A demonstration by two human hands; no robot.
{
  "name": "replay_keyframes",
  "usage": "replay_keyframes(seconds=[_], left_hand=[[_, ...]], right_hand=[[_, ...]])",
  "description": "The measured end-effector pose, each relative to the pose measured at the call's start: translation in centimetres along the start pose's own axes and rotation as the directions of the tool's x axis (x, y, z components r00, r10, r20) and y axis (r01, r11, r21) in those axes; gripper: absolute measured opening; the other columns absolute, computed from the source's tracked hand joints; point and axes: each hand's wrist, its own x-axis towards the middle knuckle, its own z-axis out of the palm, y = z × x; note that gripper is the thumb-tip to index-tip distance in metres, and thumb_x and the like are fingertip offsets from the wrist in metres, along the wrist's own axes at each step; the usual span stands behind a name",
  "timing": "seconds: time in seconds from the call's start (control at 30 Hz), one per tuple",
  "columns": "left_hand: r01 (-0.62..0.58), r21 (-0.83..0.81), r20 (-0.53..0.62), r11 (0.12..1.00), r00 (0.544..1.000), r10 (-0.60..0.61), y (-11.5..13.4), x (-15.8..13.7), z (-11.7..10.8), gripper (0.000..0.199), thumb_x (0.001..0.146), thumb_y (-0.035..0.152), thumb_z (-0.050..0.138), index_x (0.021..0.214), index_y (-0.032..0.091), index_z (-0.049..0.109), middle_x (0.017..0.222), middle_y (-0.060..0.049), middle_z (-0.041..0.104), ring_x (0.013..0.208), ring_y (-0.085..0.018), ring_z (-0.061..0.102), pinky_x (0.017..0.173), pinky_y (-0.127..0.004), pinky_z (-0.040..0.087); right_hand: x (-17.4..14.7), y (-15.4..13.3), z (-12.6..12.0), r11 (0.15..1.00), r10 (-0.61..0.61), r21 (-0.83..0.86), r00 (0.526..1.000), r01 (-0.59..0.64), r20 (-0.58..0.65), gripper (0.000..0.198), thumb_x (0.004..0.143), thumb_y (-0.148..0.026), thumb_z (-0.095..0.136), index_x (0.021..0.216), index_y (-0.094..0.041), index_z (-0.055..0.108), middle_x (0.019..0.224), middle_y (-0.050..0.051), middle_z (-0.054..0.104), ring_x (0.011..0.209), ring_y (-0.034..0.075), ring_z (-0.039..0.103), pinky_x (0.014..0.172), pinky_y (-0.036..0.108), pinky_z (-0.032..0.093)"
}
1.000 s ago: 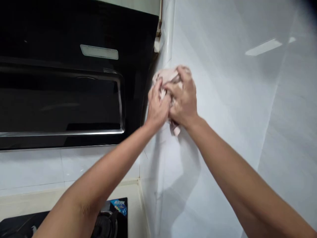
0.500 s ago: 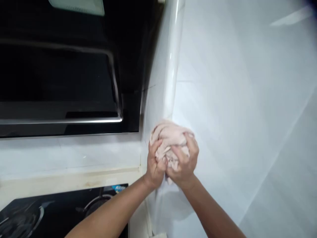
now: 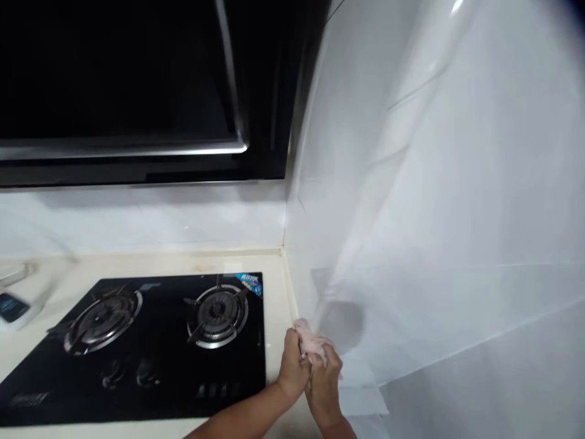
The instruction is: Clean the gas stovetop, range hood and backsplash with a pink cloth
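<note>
A pale pink cloth (image 3: 311, 340) is bunched up between my two hands, low by the wall corner at the counter's right end. My left hand (image 3: 293, 364) has its fingers wrapped round the cloth's left side. On the right side, my right hand (image 3: 325, 375) grips the same cloth with bent fingers. Both hands are close together, just right of the black gas stove (image 3: 173, 378). Whether the cloth touches the wall corner I cannot tell.
A black range hood (image 3: 137, 79) with a metal trim hangs above the stove. The glossy wall (image 3: 479, 201) rises on the right. The stove's burner (image 3: 218, 311) has a raised pan support. A white device (image 3: 16, 311) with a dark screen lies on the counter (image 3: 274, 292) at far left.
Both hands have moved down with the cloth along the wall corner to about counter height. The cloth looks more tightly squeezed. The view has tipped downward, showing more of the stove.
</note>
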Motion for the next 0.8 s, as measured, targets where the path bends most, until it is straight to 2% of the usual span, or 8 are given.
replay_keyframes(seconds=[0.1,0.17,0.27,0.33,0.47,0.57,0.67,0.8], left_hand=[[0.036,0.046,0.003,0.998,0.999,-0.037,1.3,-1.7,-2.1,0.031,0.068,0.008,0.053,0.095,0.022,0.048,0.090,0.001,0.049,0.085,-0.016,0.052,0.081,-0.030,0.047],[-0.026,0.158,-0.006,0.987,1.000,0.027,2.8,-2.0,-4.1,0.033,0.068,0.006,0.053,0.096,0.021,0.053,0.100,-0.002,0.049,0.095,-0.018,0.053,0.089,-0.032,0.047],[-0.145,0.432,-0.005,0.890,0.987,0.163,4.8,-0.4,-7.1,0.041,0.071,0.007,0.053,0.110,0.019,0.058,0.132,-0.011,0.042,0.127,-0.026,0.043,0.110,-0.044,0.036],[-0.131,0.633,0.048,0.763,0.990,0.131,5.0,1.3,-8.7,0.049,0.074,0.011,0.056,0.124,0.014,0.056,0.149,-0.017,0.031,0.141,-0.036,0.027,0.116,-0.055,0.026],[-0.157,0.849,0.201,0.504,0.979,-0.034,2.3,4.0,-10.1,0.063,0.081,0.022,0.060,0.143,0.018,0.048,0.162,-0.015,0.023,0.148,-0.043,0.014,0.116,-0.063,0.022],[-0.172,0.863,0.214,0.475,0.976,-0.036,-0.6,6.2,-10.2,0.051,0.090,0.024,0.052,0.141,0.021,0.052,0.162,-0.012,0.029,0.149,-0.038,0.019,0.117,-0.059,0.024],[-0.148,0.880,0.191,0.452,0.980,-0.051,-2.7,8.8,-9.7,0.048,0.095,0.028,0.047,0.142,0.020,0.051,0.155,-0.014,0.041,0.145,-0.036,0.029,0.116,-0.058,0.028],[-0.172,0.882,0.214,0.438,0.976,-0.049,-3.9,8.2,-9.1,0.046,0.098,0.028,0.039,0.142,0.021,0.049,0.157,-0.010,0.040,0.147,-0.031,0.026,0.119,-0.057,0.024]], right_hand=[[-0.7,-3.0,-0.9,0.965,0.232,0.110,0.970,-0.240,0.078,0.033,0.085,-0.028,0.055,0.117,-0.024,0.050,0.122,0.013,0.046,0.106,0.029,0.055,0.079,0.045,0.056],[0.5,-5.0,-1.5,0.935,0.293,0.161,0.944,-0.316,0.152,0.040,0.083,-0.030,0.059,0.122,-0.024,0.050,0.121,0.012,0.048,0.108,0.029,0.056,0.083,0.044,0.056],[3.2,-6.3,-1.2,0.958,0.199,0.151,0.945,-0.243,0.259,0.050,0.084,-0.028,0.061,0.132,-0.024,0.048,0.137,0.015,0.043,0.127,0.033,0.048,0.099,0.051,0.050],[4.1,-5.8,0.0,0.983,0.088,0.124,0.942,-0.134,0.324,0.054,0.085,-0.025,0.060,0.137,-0.022,0.047,0.148,0.017,0.036,0.137,0.036,0.040,0.105,0.056,0.045],[1.8,-2.8,4.2,0.994,-0.026,0.109,0.929,-0.016,0.370,0.055,0.089,-0.017,0.047,0.144,-0.020,0.042,0.153,0.017,0.034,0.141,0.032,0.038,0.107,0.054,0.045],[-0.1,-0.7,7.8,0.995,0.002,0.088,0.906,-0.043,0.423,0.062,0.090,-0.016,0.039,0.151,-0.016,0.031,0.150,0.018,0.039,0.140,0.029,0.040,0.109,0.050,0.044],[0.6,-0.1,10.4,0.996,0.083,-0.023,0.874,-0.082,0.478,0.069,0.083,-0.018,0.047,0.150,-0.010,0.030,0.144,0.021,0.044,0.138,0.033,0.039,0.111,0.055,0.038],[1.5,-1.3,10.1,0.982,0.183,-0.127,0.852,-0.138,0.491,0.064,0.074,-0.014,0.050,0.137,-0.006,0.044,0.133,0.023,0.051,0.128,0.034,0.045,0.107,0.054,0.040]])
